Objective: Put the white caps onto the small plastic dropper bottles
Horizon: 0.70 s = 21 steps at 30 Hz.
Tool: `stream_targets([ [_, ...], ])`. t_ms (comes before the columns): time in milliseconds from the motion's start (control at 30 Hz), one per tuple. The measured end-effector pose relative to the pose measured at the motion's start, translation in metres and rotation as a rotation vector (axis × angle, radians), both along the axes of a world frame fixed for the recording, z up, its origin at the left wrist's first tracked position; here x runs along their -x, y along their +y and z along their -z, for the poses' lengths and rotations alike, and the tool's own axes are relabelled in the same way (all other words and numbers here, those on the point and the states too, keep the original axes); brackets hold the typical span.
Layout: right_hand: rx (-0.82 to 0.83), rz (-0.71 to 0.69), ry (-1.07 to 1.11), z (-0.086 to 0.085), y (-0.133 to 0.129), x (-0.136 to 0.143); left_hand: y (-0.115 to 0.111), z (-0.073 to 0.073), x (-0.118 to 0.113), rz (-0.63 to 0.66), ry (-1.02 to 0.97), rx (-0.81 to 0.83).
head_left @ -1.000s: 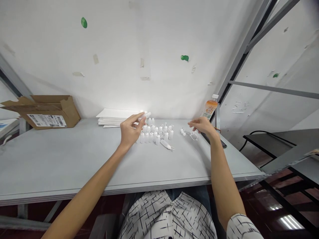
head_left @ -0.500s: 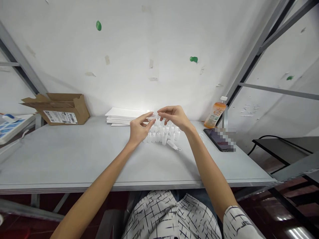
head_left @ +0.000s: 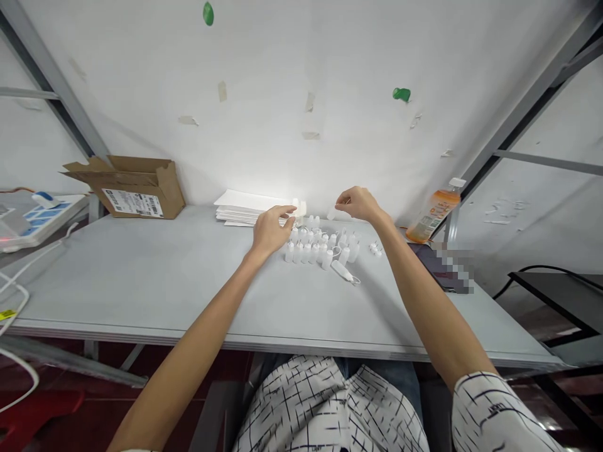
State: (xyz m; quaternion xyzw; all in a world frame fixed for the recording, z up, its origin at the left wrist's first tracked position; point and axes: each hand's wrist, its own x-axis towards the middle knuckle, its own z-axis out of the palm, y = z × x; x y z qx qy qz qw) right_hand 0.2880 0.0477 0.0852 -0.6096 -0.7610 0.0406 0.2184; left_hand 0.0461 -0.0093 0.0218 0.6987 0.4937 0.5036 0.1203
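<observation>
Since the earlier frame the two hands have drawn apart, the right one going right with a small pale bottle. The grey table (head_left: 188, 276) bears an open cardboard box (head_left: 136, 188) at far left, then a paper stack (head_left: 245, 204), an orange drink bottle (head_left: 436, 210) at far right and a phone (head_left: 428, 260) beside it. The left hand (head_left: 271, 232) hangs beside the paper with thumb and fingers parted. The right hand (head_left: 362, 204) pinches the small bottle (head_left: 332, 212), which sticks out left of its fingertips, between the hands; its long axis seems to slant down leftward, though blur makes this unsure. Nearer stand the small white bottles (head_left: 328, 259), one lying bottle (head_left: 342, 270) with its tip toward near right. White tips (head_left: 375, 249) lie right of them.
</observation>
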Motion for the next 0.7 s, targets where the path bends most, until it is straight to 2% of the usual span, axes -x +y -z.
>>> stream_targets([
  [100, 0.050, 0.031, -0.213, 0.009, 0.008, 0.003, 0.013, 0.008, 0.008, 0.067, -0.140, 0.197],
  [200, 0.133, -0.004, -0.243, 0.017, 0.012, 0.008, 0.023, 0.017, 0.012, 0.148, -0.255, 0.356],
  [333, 0.237, -0.046, -0.180, 0.023, 0.016, 0.013, 0.029, 0.027, 0.013, 0.228, -0.263, 0.413],
  [533, 0.284, -0.071, -0.089, 0.032, 0.026, 0.018, 0.035, 0.038, 0.011, 0.372, -0.255, 0.474],
  [700, 0.309, -0.071, -0.029, 0.039, 0.030, 0.019, 0.041, 0.047, 0.010, 0.383, -0.219, 0.473],
])
